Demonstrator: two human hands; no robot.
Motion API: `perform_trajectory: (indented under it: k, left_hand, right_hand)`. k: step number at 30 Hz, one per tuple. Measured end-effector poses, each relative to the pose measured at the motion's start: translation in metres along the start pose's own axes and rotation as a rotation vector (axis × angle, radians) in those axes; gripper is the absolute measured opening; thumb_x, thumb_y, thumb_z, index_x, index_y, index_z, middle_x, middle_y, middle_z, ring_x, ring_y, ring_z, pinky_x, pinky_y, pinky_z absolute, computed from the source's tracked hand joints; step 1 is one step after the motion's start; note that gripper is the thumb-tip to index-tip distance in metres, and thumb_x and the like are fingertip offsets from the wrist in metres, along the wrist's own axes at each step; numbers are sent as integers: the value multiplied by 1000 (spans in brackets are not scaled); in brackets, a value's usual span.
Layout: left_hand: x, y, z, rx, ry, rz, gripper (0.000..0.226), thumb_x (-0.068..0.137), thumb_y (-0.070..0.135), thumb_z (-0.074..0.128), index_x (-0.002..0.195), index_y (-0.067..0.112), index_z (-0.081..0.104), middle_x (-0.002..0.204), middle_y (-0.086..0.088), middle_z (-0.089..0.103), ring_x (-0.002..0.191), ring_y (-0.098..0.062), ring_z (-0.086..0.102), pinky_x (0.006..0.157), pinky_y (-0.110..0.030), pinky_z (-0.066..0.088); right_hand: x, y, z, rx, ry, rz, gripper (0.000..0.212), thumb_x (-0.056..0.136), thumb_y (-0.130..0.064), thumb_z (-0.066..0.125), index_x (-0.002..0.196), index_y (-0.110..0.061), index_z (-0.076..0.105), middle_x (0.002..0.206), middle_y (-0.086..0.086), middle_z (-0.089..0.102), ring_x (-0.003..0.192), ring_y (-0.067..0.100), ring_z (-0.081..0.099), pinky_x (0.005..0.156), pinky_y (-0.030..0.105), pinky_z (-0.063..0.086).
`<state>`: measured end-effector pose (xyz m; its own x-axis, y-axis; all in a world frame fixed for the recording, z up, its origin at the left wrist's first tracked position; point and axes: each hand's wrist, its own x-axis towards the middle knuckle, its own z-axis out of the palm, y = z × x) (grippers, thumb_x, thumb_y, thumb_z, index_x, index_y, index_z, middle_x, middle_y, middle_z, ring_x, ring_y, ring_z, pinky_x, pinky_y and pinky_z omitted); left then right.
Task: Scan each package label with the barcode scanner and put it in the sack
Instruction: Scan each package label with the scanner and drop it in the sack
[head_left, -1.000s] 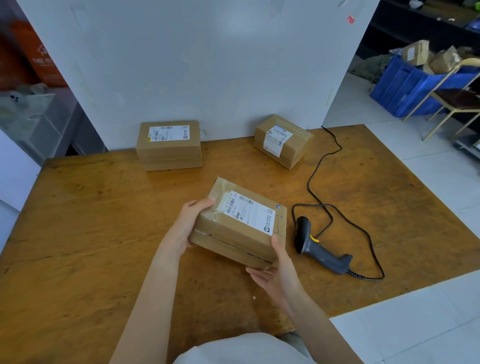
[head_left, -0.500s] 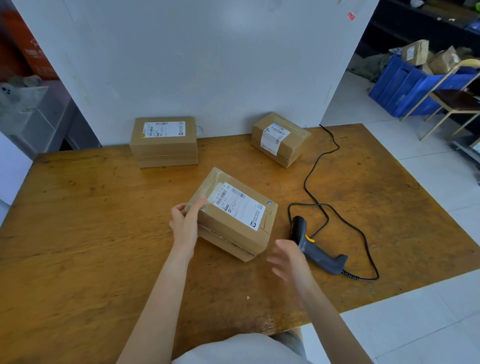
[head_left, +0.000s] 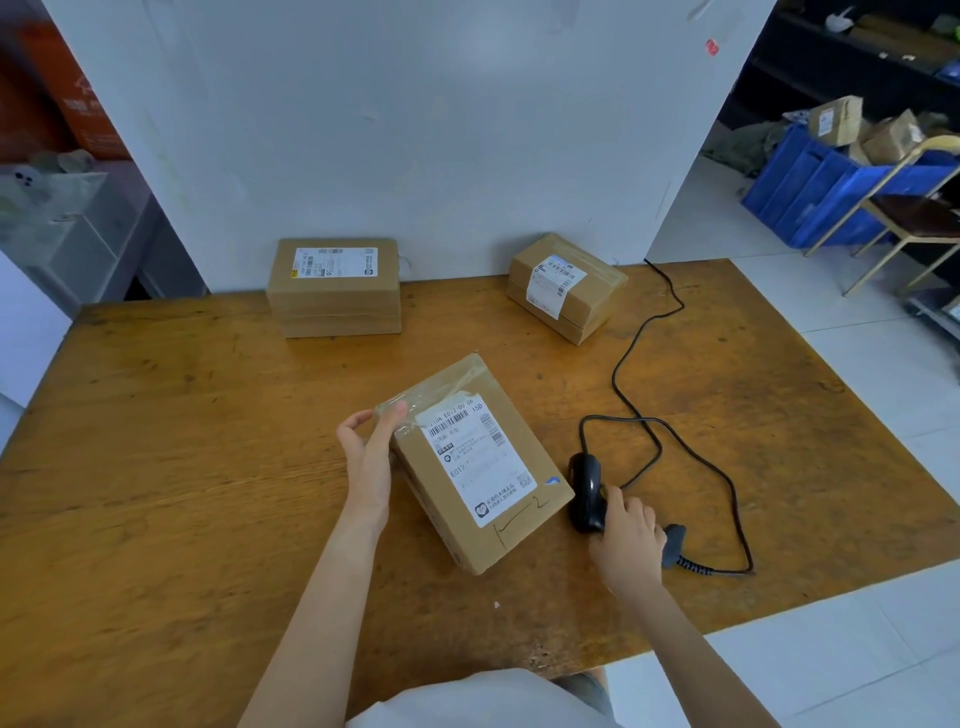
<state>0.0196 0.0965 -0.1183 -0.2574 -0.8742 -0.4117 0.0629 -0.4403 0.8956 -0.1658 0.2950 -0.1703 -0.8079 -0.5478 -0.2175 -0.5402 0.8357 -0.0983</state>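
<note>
Fingers of right hand wrapped around the scanner handle, scanner lying on the bench, cable looping behind it. Left hand steadies the near box at its left edge, thumb and fingers pinching the taped corner; box flat on bench, label facing up, just left of the scanner. Further back, two more boxes against the white panel: left box, right box, both labels visible. Sack not in view.
</note>
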Motion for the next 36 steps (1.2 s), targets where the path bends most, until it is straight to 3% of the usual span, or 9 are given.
perform_trajectory:
  k: [3, 6, 11, 15, 18, 21, 24, 32, 36]
  left_hand:
    - [-2, 0, 0, -12, -7, -9, 81, 64, 54, 77, 124, 21, 35, 126, -19, 58, 103, -26, 60, 98, -46, 44]
    - [-1, 0, -3, -25, 7, -5, 91, 50, 59, 80, 123, 24, 38, 126, -17, 58, 110, -30, 59, 100, -47, 44]
    - [4, -2, -7, -118, 40, 23, 55, 81, 38, 72, 120, 20, 38, 117, -12, 61, 90, -17, 60, 81, -32, 48]
    - [6, -4, -10, -136, 51, 51, 60, 76, 39, 76, 121, 21, 41, 125, -14, 59, 96, -18, 60, 80, -30, 47]
    - [7, -6, -10, -121, 42, 67, 58, 80, 33, 76, 125, 20, 41, 127, -17, 58, 94, -18, 60, 75, -28, 47]
    - [7, -7, -9, -121, 16, 82, 70, 70, 41, 78, 127, 20, 42, 126, -16, 59, 97, -20, 60, 75, -28, 47]
    - [8, -9, -9, -113, 18, 89, 63, 75, 37, 77, 125, 21, 44, 127, -16, 58, 101, -20, 59, 78, -29, 47]
    - [8, -10, -8, -114, 39, 119, 44, 84, 28, 71, 121, 19, 48, 126, -13, 59, 103, -16, 57, 79, -26, 46]
    - [7, -9, -8, -115, 21, 122, 59, 68, 42, 77, 117, 23, 51, 124, -11, 60, 106, -19, 57, 86, -33, 47]
  right_hand:
    - [-1, 4, -1, 150, -76, -41, 53, 81, -24, 61, 129, -22, 38, 115, 2, 57, 108, 24, 53, 91, 46, 46]
    - [-7, 0, -20, 525, -96, -52, 43, 78, -24, 68, 111, -15, 42, 89, 5, 62, 71, 20, 59, 59, 35, 50]
    - [-16, -10, -61, 896, -75, -126, 32, 74, -28, 73, 91, -9, 54, 79, 11, 63, 69, 22, 56, 62, 34, 44]
    - [-31, -18, -100, 1160, -204, -264, 50, 58, -45, 75, 92, -11, 62, 66, 4, 63, 62, 20, 58, 60, 29, 48]
    - [-46, -31, -123, 1128, -330, -439, 47, 57, -47, 75, 88, -14, 64, 65, -2, 65, 61, 14, 61, 60, 20, 49]
    - [-62, -44, -135, 1048, -326, -596, 33, 62, -47, 75, 88, -27, 67, 78, -12, 70, 74, 0, 63, 68, 10, 46]
    - [-73, -55, -142, 1036, -300, -680, 24, 66, -45, 73, 84, -31, 66, 76, -17, 68, 74, -2, 61, 68, 8, 43]
    - [-84, -64, -138, 948, -227, -691, 30, 65, -60, 67, 78, -34, 62, 71, -17, 63, 75, 2, 59, 70, 12, 44]
    - [-86, -64, -138, 965, -230, -672, 33, 64, -60, 68, 79, -31, 64, 70, -16, 63, 75, 3, 60, 69, 14, 45]
